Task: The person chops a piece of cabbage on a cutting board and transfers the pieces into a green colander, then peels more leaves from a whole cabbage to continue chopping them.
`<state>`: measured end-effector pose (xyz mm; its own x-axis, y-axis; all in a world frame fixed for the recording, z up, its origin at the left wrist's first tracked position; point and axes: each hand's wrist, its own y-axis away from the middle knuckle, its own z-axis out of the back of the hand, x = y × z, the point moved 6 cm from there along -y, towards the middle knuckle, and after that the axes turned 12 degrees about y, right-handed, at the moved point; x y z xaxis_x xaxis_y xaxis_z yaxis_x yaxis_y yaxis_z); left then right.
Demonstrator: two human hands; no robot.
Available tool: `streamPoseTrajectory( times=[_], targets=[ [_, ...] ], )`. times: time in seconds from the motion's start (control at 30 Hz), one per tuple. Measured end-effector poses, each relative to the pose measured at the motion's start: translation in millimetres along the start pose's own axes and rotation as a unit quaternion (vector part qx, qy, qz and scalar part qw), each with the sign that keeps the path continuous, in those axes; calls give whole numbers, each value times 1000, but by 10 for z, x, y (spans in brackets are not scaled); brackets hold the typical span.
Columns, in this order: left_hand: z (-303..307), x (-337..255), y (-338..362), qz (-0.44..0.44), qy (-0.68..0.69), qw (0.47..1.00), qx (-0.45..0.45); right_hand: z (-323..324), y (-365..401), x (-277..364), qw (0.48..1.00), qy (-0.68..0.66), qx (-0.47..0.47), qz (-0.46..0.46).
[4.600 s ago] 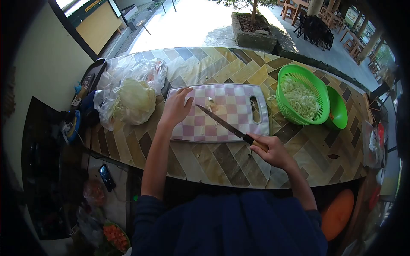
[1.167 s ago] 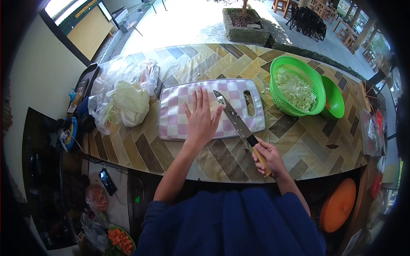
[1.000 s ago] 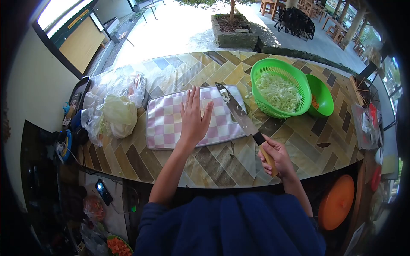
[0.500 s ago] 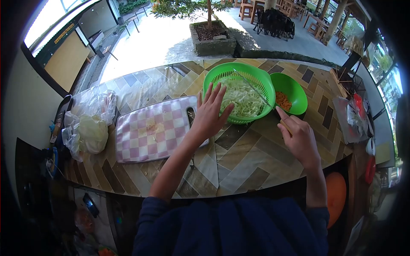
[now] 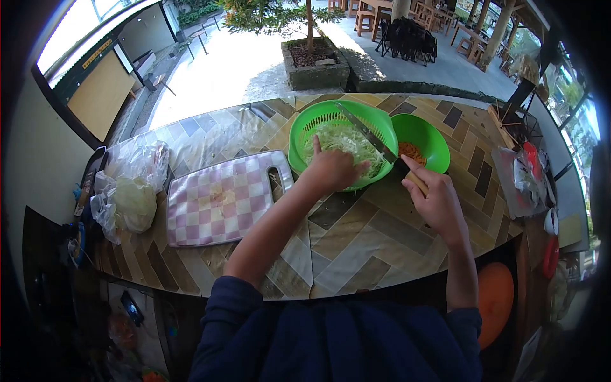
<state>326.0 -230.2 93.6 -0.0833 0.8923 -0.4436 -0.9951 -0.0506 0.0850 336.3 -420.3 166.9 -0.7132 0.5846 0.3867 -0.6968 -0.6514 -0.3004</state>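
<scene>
My left hand is over the near side of a green plastic colander, touching the shredded cabbage inside. One finger and the thumb stick out apart; the other fingers are partly hidden. A knife with a wooden handle is gripped in my right hand, its blade slanting across the colander's right part above the cabbage. Close behind that hand stands a green bowl holding orange shreds that look like carrot. A pink-and-white checkered cutting board lies to the left, with small scraps on it.
Plastic bags with a pale cabbage-like lump sit at the table's left end. Packets and a red-handled tool are at the right edge. An orange round object is below the table. Beyond stands a tree planter.
My left hand has lowered from above the colander into the cabbage. In my right hand the knife has turned so that its blade shows broader. The view has shifted slightly.
</scene>
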Motion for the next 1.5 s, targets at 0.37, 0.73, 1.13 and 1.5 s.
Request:
streamPoseTrajectory(
  times=[0.37,0.73,1.13,1.5],
  targets=[
    [480,440,127,-107,172,971,-129,-96,133,-146,966,-181,102,-154],
    [949,1420,1208,-47,258,820,-508,-1162,293,810,966,16,177,190],
    [409,1061,842,-75,340,859,-376,-1107,-99,1180,934,-68,72,343],
    [137,1746,811,106,59,971,-205,-1517,-1166,265,943,140,246,172]
  ],
)
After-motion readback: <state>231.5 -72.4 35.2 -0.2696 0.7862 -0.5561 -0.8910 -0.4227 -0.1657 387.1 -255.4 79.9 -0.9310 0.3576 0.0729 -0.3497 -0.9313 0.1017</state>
